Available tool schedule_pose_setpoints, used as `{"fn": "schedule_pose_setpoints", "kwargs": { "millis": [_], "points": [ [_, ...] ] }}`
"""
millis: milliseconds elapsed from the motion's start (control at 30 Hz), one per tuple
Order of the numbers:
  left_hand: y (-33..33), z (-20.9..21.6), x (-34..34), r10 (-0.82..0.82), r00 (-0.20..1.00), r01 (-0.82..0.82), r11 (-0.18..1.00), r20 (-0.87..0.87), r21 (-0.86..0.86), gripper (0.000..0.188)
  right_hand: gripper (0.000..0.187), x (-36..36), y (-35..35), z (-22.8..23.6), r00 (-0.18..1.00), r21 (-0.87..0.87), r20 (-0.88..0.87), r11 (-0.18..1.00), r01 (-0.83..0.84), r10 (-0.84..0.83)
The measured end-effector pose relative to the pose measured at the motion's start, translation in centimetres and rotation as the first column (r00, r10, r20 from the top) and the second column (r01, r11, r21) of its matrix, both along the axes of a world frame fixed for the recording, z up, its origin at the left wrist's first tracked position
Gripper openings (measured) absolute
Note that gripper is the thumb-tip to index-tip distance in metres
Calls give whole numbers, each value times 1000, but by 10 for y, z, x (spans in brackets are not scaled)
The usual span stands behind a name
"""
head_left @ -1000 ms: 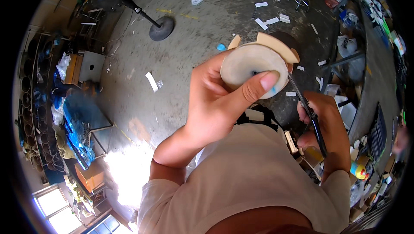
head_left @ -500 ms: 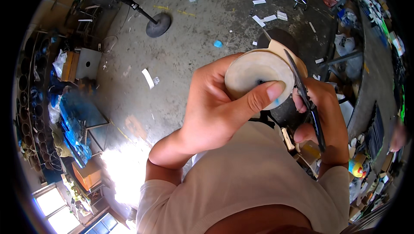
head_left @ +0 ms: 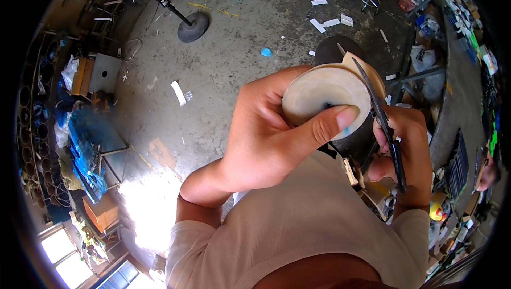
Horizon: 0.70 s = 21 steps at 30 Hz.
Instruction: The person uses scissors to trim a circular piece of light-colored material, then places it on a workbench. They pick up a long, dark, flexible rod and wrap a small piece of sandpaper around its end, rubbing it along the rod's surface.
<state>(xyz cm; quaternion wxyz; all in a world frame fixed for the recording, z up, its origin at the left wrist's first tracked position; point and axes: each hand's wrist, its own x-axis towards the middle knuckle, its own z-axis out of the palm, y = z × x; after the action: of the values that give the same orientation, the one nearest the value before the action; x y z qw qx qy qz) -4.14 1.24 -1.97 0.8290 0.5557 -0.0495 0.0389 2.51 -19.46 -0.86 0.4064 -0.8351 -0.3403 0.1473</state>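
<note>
My left hand (head_left: pixel 266 142) grips a pale round disc (head_left: pixel 306 96), its thumb pressed flat near the dark centre hole and its other fingers behind. Under the disc lies a tan sheet (head_left: pixel 376 80) that sticks out past the far right rim. In my right hand (head_left: pixel 412 129) is a pair of dark scissors (head_left: pixel 396 161), its handles towards me. One long blade crosses the face of the tan sheet close beside the disc's right rim. A blade tip shows beyond the sheet's far edge. The right fingers are partly hidden behind the scissors.
A fan's round black base (head_left: pixel 192 27) stands on the concrete floor at far left. Paper scraps (head_left: pixel 331 22) lie ahead. Below my hands is a dark round stool seat (head_left: pixel 335 48). A cluttered bench (head_left: pixel 455 81) runs along the right; blue plastic sheeting (head_left: pixel 88 153) lies at left.
Both hands, with the disc, tan sheet and scissors, have shifted slightly right and down in the picture. My grip on each thing looks the same.
</note>
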Motion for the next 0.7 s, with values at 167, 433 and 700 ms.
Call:
{"fn": "schedule_pose_setpoints", "kwargs": {
  "millis": [167,433,700],
  "points": [
    [2,1,-2,-1,1000,2,999,-22,46,17,73,0,-6,2,997,-43,73,999,-15,18],
    [3,0,-2,-14,1000,15,996,-19,87,17,70,-2,-6,7,990,-50,138,999,19,-12],
    [4,7,-3,17,995,-6,993,-98,116,22,70,-1,-15,5,991,-61,134,998,-3,11]
  ]
}}
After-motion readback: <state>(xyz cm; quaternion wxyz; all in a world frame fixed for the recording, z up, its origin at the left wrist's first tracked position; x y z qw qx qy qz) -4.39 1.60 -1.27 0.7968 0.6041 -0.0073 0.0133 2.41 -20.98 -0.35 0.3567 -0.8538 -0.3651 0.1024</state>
